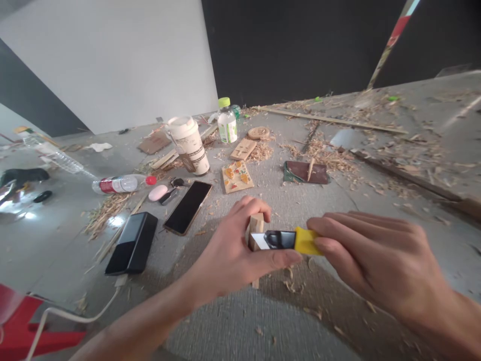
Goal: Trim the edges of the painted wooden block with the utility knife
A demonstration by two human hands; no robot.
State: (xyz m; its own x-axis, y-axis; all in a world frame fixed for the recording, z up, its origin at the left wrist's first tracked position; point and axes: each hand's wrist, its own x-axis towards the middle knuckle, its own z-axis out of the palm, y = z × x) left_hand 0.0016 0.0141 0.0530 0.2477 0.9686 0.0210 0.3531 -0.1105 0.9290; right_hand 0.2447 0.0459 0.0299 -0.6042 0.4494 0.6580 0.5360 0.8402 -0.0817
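Behind blade (pixel 260 241), wood (pixel 257 222), contact unclear.

Soft shadows cross the grey surface (pixel 210 331), glare at left, edges stretched.

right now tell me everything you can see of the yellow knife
The yellow knife has a yellow, plastic-looking handle, a glossy black section ahead of it and a bare, pale metal-looking blade with a slanted end. It lies roughly crosswise in view, blade toward the left. The right hand grips the handle, hiding its rear. The blade is at the wood piece held in the left hand, whose thumb lies alongside.
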